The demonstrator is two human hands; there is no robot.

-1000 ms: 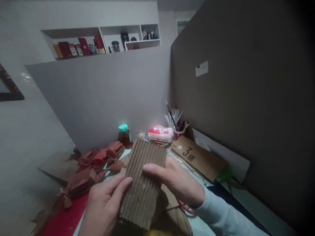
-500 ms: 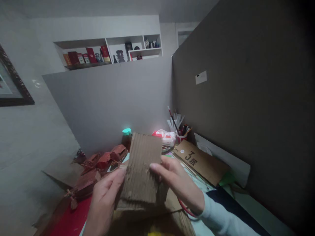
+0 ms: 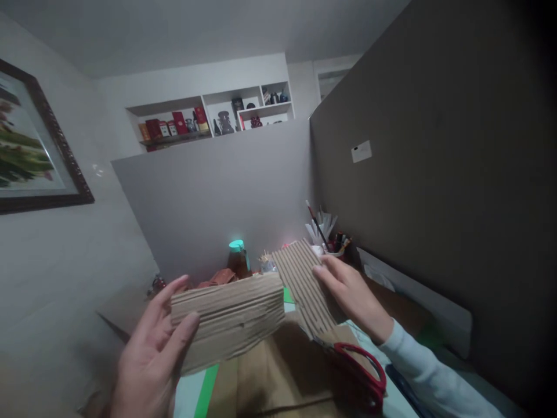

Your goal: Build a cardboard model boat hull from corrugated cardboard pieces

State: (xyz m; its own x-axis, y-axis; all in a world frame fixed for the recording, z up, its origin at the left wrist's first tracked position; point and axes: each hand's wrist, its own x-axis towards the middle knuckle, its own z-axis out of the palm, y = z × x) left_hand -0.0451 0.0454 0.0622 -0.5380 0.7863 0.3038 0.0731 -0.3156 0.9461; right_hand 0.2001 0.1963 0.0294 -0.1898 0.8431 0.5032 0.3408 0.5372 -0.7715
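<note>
At the upper left of the frame hangs a framed picture (image 3: 39,139). At the lower left, the left hand (image 3: 150,342) is partly closed, pinching the left end of a wide cardboard piece (image 3: 230,319) with the thumb on its ridged front and a finger raised above its top edge. Behind it, near the centre, stands a jar (image 3: 238,264) with a teal lid. Just right of centre, a cardboard strip (image 3: 302,281) leans at a slant; whether the two pieces touch, I cannot tell. The right hand (image 3: 354,296) is closed on the strip's right edge, thumb in front. Below it, at the lower right, are red-handled scissors (image 3: 368,380), near the strip's bottom end.
</note>
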